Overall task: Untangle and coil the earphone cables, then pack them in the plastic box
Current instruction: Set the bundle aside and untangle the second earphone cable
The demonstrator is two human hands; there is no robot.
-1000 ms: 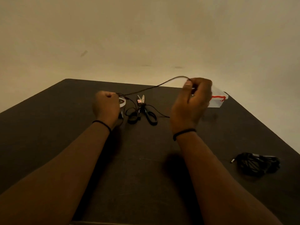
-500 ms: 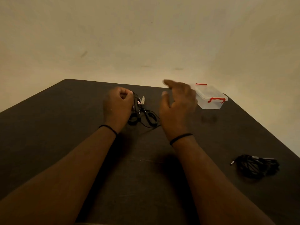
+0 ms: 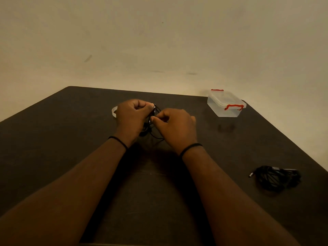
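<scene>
A black earphone cable (image 3: 153, 134) lies bunched at the middle of the dark table (image 3: 71, 139), mostly hidden between my hands. My left hand (image 3: 132, 116) grips the upper part of the bundle with curled fingers. My right hand (image 3: 174, 126) pinches a strand of the same cable just right of the left hand's fingertips. A clear plastic box (image 3: 226, 103) with red latches and its lid on stands at the far right of the table. A second black cable bundle (image 3: 276, 177) with a metal plug lies near the table's right edge.
A pale ring-shaped object (image 3: 114, 110) peeks out behind my left hand. The table ends against a plain beige wall (image 3: 159, 41) at the back. The right edge of the table runs diagonally past the box and the second bundle.
My right hand has let the stretched strand drop, swung left and down, and now pinches the cable beside my left hand. The left hand has shifted right onto the bundle.
</scene>
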